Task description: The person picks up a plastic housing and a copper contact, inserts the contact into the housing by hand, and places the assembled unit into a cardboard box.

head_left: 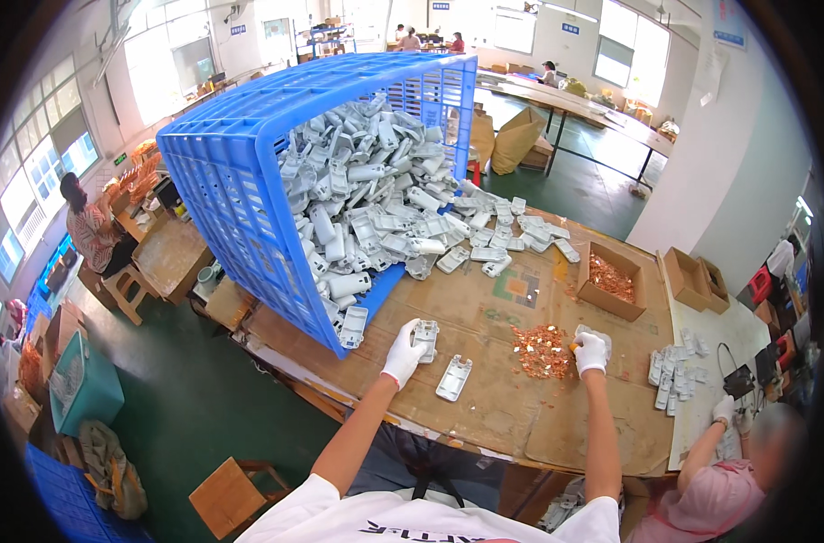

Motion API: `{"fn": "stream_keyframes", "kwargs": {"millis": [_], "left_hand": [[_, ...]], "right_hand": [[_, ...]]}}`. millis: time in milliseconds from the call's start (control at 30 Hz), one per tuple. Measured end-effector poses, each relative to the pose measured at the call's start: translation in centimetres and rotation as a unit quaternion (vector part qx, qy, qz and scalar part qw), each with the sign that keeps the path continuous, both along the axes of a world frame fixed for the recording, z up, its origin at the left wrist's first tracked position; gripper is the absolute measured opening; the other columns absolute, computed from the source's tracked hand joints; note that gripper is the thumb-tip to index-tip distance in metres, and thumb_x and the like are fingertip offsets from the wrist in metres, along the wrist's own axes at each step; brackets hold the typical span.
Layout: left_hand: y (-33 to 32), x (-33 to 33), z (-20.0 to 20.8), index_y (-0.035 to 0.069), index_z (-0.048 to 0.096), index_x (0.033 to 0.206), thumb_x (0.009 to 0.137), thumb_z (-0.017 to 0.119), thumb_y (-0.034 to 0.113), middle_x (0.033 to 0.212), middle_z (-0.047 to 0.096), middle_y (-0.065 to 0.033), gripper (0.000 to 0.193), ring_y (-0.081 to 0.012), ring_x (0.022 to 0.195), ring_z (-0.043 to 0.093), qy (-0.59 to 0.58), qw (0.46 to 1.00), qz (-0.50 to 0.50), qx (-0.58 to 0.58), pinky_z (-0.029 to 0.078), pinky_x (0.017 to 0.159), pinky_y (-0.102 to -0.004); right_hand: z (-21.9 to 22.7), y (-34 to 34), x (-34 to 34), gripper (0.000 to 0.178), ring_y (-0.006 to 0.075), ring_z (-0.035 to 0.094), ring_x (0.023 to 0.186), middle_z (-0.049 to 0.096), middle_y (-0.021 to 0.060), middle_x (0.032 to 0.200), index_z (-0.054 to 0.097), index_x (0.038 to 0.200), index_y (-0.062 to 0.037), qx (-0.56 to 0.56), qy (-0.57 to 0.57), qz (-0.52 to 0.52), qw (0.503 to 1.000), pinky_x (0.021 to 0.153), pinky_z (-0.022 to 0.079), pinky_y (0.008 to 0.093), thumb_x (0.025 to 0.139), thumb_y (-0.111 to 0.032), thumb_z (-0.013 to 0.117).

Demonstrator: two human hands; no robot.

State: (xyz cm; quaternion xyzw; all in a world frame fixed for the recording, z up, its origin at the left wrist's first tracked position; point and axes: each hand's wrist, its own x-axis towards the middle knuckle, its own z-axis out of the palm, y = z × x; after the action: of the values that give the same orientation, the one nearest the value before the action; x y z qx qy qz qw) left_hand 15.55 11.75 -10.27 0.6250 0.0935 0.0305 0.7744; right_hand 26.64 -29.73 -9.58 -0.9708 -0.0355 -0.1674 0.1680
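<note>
My left hand (401,357), in a white glove, is closed on the edge of a white plastic housing (426,340), its hollow ribbed side showing. Just right of it, another white housing half (453,377) lies flat on the cardboard. My right hand (591,352), also gloved, has its fingers curled beside a loose heap of small copper-coloured parts (543,351) mixed with white bits. A small orange piece shows at those fingers, too small to name. A big blue plastic crate (226,149) lies on its side, with many white housings (376,190) spilling from it.
A cardboard box (613,303) of copper-coloured parts stands beyond my right hand, with more open boxes (692,279) beside it. White pieces (672,376) lie in a group at the table's right. A co-worker's gloved hand (724,409) works at the far right. A wooden stool (228,498) stands lower left.
</note>
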Motion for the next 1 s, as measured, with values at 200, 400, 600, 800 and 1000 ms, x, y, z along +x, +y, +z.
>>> {"fn": "stream_keyframes", "kwargs": {"millis": [200, 400, 600, 800, 1000], "left_hand": [[0.4, -0.8, 0.2, 0.002, 0.037, 0.14, 0.086, 0.05, -0.006, 0.122, 0.058, -0.0131, 0.056, -0.0203, 0.098, 0.065, -0.021, 1.0, 0.0, 0.008, 0.056, 0.083, -0.0316], [0.2, -0.9, 0.1, 0.001, 0.041, 0.136, 0.085, 0.051, -0.006, 0.118, 0.06, -0.012, 0.052, -0.0193, 0.095, 0.065, -0.027, 0.999, -0.002, 0.029, 0.056, 0.082, -0.0311], [-0.2, -0.7, 0.3, 0.0, 0.04, 0.136, 0.085, 0.054, -0.004, 0.12, 0.06, -0.0126, 0.053, -0.0218, 0.096, 0.066, -0.018, 1.0, -0.02, 0.013, 0.055, 0.083, -0.0316], [2.8, -0.7, -3.6, 0.002, 0.05, 0.129, 0.09, 0.053, 0.004, 0.118, 0.062, -0.0074, 0.04, -0.013, 0.1, 0.062, -0.074, 0.993, 0.045, 0.082, 0.054, 0.083, -0.0295], [-0.3, -0.2, -0.8, 0.003, 0.049, 0.13, 0.085, 0.049, 0.003, 0.111, 0.064, -0.0078, 0.045, -0.015, 0.094, 0.064, -0.044, 0.999, 0.012, 0.022, 0.054, 0.078, -0.0304]], "right_hand": [[1.4, 1.0, -0.9, 0.01, 0.0298, 0.065, 0.075, 0.068, 0.0133, 0.078, 0.07, 0.077, -0.0078, 0.055, -0.017, -0.014, 0.998, 0.071, 0.051, 0.0381, 0.069, -0.009, 0.076], [1.4, 0.9, -1.1, 0.011, 0.0303, 0.065, 0.077, 0.067, 0.0147, 0.078, 0.075, 0.08, -0.0112, 0.022, 0.005, -0.013, 1.0, 0.075, 0.05, 0.0378, 0.069, -0.008, 0.074], [0.4, 0.1, -0.1, 0.011, 0.0309, 0.063, 0.078, 0.065, 0.0152, 0.079, 0.075, 0.078, -0.0123, 0.055, -0.061, 0.062, 0.995, 0.076, 0.05, 0.0385, 0.07, -0.006, 0.07], [2.5, 4.5, 0.1, 0.004, 0.0356, 0.061, 0.076, 0.064, 0.0142, 0.08, 0.063, 0.075, -0.0098, -0.077, -0.071, 0.094, 0.99, 0.069, 0.048, 0.0459, 0.073, -0.01, 0.059], [-1.5, -2.4, 1.3, 0.007, 0.0306, 0.056, 0.062, 0.055, 0.0179, 0.066, 0.058, 0.07, 0.0006, 0.038, -0.086, 0.132, 0.987, 0.061, 0.045, 0.0395, 0.068, 0.006, 0.055]]}}
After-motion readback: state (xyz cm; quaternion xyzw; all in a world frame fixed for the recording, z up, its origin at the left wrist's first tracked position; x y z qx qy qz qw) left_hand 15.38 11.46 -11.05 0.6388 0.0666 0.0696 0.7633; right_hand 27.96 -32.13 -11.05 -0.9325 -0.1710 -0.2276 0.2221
